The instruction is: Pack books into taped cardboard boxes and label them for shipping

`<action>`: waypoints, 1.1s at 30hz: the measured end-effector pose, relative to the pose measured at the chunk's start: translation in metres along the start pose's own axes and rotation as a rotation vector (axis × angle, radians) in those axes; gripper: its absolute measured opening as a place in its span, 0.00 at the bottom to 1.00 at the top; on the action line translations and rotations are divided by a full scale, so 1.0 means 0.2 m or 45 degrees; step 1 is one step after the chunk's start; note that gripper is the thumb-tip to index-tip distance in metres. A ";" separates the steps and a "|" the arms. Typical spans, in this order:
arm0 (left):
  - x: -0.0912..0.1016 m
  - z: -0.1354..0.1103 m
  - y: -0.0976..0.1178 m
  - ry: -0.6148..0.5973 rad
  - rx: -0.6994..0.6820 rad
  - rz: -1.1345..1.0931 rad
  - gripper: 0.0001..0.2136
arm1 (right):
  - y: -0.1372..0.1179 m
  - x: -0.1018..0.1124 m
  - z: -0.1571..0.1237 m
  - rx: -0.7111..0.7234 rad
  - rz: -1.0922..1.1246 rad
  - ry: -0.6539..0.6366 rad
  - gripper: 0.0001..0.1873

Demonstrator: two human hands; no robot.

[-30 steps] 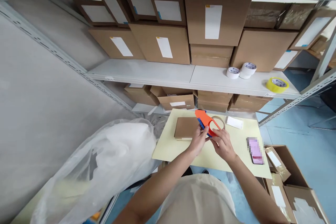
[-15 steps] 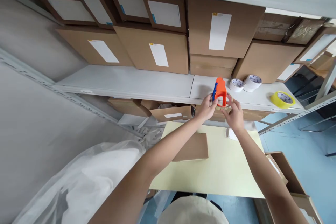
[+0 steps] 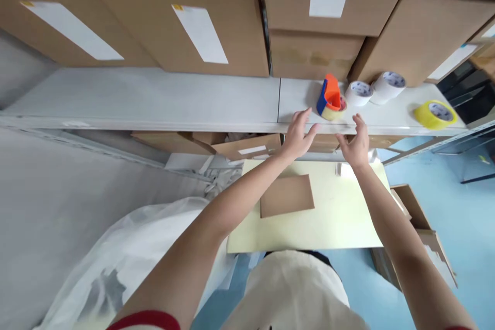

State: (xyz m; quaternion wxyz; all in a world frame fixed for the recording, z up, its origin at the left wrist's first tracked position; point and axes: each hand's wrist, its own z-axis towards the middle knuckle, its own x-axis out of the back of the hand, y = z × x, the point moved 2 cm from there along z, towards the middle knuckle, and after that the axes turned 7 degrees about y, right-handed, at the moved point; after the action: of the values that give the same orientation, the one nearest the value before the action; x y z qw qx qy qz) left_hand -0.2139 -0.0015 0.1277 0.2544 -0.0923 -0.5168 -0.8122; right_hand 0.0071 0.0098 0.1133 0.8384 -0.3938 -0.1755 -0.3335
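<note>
An orange and blue tape dispenser with a roll of tape in it rests on the white shelf, near its front edge. My left hand is open just in front and to the left of it, thumb and fingers apart, holding nothing. To the right, my right hand is also open and empty, its fingers spread by the shelf's edge. Neither hand touches the dispenser. Beside it stand a white tape roll and more white rolls. A yellow tape roll lies farther right.
Large cartons line the back of the shelf. Below is a pale yellow table with a flat brown cardboard box on it. White plastic sheeting bulges at the left. An open carton stands on the floor at right.
Both hands have let go of the tape dispenser, which now stands on the shelf, and have drawn apart from it. The view has come closer to the shelf and tilted down.
</note>
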 end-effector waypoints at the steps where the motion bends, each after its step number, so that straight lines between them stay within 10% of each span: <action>1: 0.08 -0.18 -0.05 0.011 -0.003 0.005 0.28 | 0.03 0.03 -0.16 -0.059 0.006 -0.028 0.32; 6: 0.39 -1.21 -0.43 0.081 0.519 0.179 0.35 | 0.19 0.05 -1.10 -0.459 0.134 -0.675 0.30; 10: 0.36 -1.61 -0.65 -0.070 0.883 0.192 0.45 | 0.21 -0.08 -1.42 -0.509 0.170 -0.951 0.35; 17: 0.18 -1.56 -0.65 -0.088 0.987 0.025 0.36 | 0.13 -0.28 -1.31 -0.481 0.088 -1.081 0.31; 27: 0.14 -1.38 -0.33 -0.128 0.861 0.373 0.19 | 0.07 0.13 -1.09 -0.521 -0.191 -0.953 0.25; 33: -0.02 -1.40 -0.31 -0.321 1.090 0.394 0.22 | 0.15 0.15 -1.16 -0.676 -0.416 -0.993 0.27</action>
State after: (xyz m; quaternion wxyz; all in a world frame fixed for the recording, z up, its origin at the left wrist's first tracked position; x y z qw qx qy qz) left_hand -0.2101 -0.2266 -0.0489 0.3230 -0.1531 -0.8121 -0.4612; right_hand 0.0573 -0.1687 -0.0316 0.5179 -0.6564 -0.4445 -0.3214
